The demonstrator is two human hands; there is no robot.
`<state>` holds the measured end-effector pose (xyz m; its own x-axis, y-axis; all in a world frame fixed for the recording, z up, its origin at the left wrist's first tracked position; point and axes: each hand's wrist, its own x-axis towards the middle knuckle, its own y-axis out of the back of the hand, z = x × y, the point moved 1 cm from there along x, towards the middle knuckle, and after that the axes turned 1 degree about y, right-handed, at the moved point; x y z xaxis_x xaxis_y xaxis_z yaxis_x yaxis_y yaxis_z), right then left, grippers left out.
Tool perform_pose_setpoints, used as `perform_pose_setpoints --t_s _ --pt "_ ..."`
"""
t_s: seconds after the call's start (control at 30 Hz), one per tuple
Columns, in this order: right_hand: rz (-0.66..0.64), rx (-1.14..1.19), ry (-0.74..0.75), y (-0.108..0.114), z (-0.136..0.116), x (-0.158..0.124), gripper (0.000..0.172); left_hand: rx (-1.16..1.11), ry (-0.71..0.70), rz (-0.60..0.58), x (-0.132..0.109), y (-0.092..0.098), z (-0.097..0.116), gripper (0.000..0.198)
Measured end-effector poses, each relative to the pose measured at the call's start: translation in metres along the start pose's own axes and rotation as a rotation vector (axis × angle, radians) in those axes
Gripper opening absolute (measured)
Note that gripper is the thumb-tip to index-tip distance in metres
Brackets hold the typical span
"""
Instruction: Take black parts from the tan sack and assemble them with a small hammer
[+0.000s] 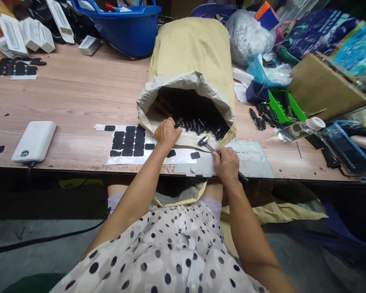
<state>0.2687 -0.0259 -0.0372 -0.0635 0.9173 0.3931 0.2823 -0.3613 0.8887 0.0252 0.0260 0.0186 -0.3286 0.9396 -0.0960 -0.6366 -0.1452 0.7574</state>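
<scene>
A large tan paper sack lies on its side, its mouth facing me, with many small black parts inside. My left hand is at the left of the sack's mouth, fingers closed on a small black part. In my right hand is a small hammer, its metal head pointing to the sack's lower lip and its dark handle end showing below my fist. Under my left forearm lies a white sheet of black rounded stickers. A grey board lies by my right hand.
On the left stand a white power bank and small white boxes. A blue basket is behind. To the right are a green tray, a clear bottle and cardboard. The table's front edge runs before my lap.
</scene>
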Motion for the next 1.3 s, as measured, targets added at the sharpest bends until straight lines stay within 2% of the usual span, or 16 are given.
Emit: perform_pose_setpoints --t_s 0.1,0.17,0.23,0.37,0.53,0.67,0.97,1.17,1.3 --pt "0.054 0.084 -0.043 0.012 -0.007 -0.004 0.021 -0.110 -0.280 0.054 -0.037 0.014 -0.011 0.014" --pt "0.081 0.203 -0.090 0.026 -0.017 -0.013 0.022 -0.137 -0.438 -0.019 -0.061 0.016 -0.026 0.012" --pt "0.038 0.355 -0.143 0.041 -0.032 -0.025 0.023 -0.131 -0.512 -0.101 -0.078 0.013 -0.045 0.008" --pt "-0.179 0.656 -0.221 0.060 -0.064 -0.047 0.028 -0.136 -0.516 -0.148 -0.086 0.001 -0.072 0.007" --pt "-0.317 0.808 -0.240 0.057 -0.090 -0.065 0.027 -0.213 -0.489 -0.150 -0.079 -0.004 -0.079 0.015" --pt "-0.282 0.887 -0.217 0.045 -0.099 -0.075 0.034 -0.277 -0.445 -0.176 -0.076 -0.001 -0.080 0.015" --pt "-0.156 0.749 0.106 0.035 -0.109 -0.081 0.045 -0.235 -0.429 -0.216 -0.074 -0.003 -0.080 0.010" --pt "-0.191 0.649 0.146 0.032 -0.111 -0.080 0.047 -0.259 -0.420 -0.205 -0.075 -0.003 -0.078 0.007" --pt "-0.136 0.697 0.134 0.035 -0.108 -0.078 0.046 -0.279 -0.409 -0.198 -0.075 -0.003 -0.076 0.011"
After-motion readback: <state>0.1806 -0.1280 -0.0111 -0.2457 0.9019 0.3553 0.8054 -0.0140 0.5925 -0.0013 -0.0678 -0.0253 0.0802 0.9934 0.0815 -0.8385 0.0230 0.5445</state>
